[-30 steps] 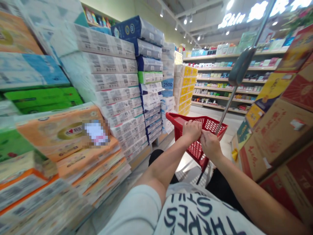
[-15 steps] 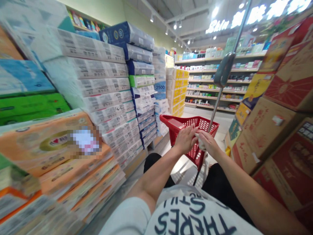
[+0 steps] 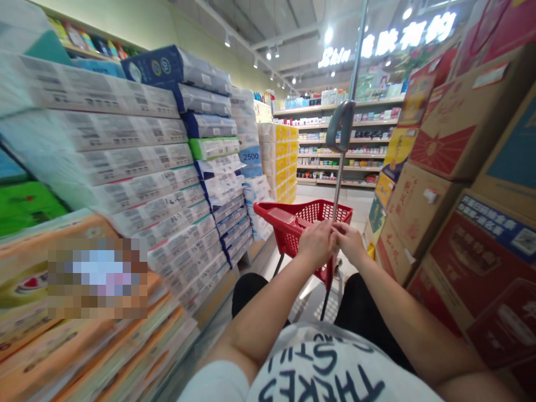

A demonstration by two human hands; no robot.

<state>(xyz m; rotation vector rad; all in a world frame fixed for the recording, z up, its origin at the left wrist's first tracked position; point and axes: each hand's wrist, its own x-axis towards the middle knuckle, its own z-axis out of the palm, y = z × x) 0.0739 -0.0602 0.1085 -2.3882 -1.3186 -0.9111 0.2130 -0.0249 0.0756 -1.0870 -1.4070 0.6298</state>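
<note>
Both hands meet over the near side of a red plastic shopping basket cart (image 3: pixel 281 230). My left hand (image 3: pixel 316 244) is closed, its fingers curled and its knuckles near the cart's rim. Close against it, my right hand (image 3: pixel 349 243) has its fingers bent inward in a pinch. Whatever lies between the fingers is hidden. A thin metal pole (image 3: pixel 340 181) rises just behind the hands, bearing a grey oval fitting (image 3: pixel 340 127); whether the fingers touch the pole I cannot tell.
Tall stacks of wrapped paper packs (image 3: pixel 138 162) line the left, with orange tissue packs (image 3: pixel 138 329) nearest. Cardboard cartons (image 3: pixel 419 206) are piled along the right. Beyond the cart, yellow-and-white packs (image 3: pixel 278 162) stand before stocked shelves (image 3: pixel 335 139).
The view has turned right and the nearby stacks have slid leftward. My left hand's fingers, stretched before, are now curled. A whitish thing seen at my right fingers is now hidden.
</note>
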